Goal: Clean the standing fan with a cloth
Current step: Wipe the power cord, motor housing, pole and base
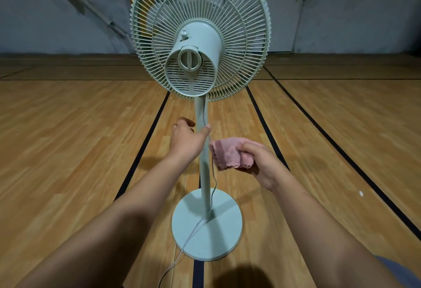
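A pale green standing fan stands upright before me, seen from behind, with its motor housing and wire cage at the top. My left hand grips the fan's pole about a third of the way down, thumb on the right side. My right hand holds a crumpled pink cloth just right of the pole, close to it. The round base sits on the floor below.
The fan's pale power cord runs down the pole, across the base and off toward the bottom edge. Wooden flooring with black lines spreads all around. A grey wall and a door stand behind.
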`<action>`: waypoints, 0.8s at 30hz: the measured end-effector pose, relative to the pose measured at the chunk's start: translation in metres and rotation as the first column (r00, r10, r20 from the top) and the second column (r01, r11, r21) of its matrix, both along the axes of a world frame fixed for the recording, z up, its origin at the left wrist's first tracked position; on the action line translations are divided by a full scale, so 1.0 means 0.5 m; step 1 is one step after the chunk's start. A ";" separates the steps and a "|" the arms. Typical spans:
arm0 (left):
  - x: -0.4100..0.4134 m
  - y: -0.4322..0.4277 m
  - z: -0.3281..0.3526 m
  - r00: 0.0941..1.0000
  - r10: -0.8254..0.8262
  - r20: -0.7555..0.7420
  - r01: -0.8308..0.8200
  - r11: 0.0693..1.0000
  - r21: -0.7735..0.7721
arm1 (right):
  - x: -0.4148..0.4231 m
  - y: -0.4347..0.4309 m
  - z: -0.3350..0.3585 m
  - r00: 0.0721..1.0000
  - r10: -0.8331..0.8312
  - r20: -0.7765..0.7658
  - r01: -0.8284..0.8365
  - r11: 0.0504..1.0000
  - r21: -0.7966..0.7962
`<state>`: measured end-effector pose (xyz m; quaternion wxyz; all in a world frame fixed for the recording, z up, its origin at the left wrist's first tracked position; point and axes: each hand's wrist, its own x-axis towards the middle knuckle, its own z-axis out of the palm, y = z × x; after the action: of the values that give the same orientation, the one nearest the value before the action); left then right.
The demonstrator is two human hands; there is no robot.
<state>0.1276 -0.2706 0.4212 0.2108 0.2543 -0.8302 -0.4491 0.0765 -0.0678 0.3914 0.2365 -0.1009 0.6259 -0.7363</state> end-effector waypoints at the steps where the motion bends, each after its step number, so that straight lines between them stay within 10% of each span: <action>1: -0.007 0.002 0.003 1.000 0.002 -0.014 -0.002 1.000 -0.013 | -0.006 0.003 0.003 1.000 -0.022 -0.003 0.022 1.000 -0.006; 11: -0.032 -0.068 0.016 0.977 -0.093 -0.193 0.150 0.939 0.309 | -0.036 0.002 -0.013 0.971 -0.237 0.016 0.236 0.971 0.019; 24: -0.055 -0.161 0.006 0.968 -0.119 -0.223 0.115 0.993 -0.031 | -0.018 -0.065 0.004 0.906 -0.343 -0.247 0.378 0.919 0.113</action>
<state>0.1003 -0.3511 0.4244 0.2784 0.1507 -0.8185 -0.4793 0.0676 -0.1004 0.3935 0.0317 -0.0460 0.7124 -0.6995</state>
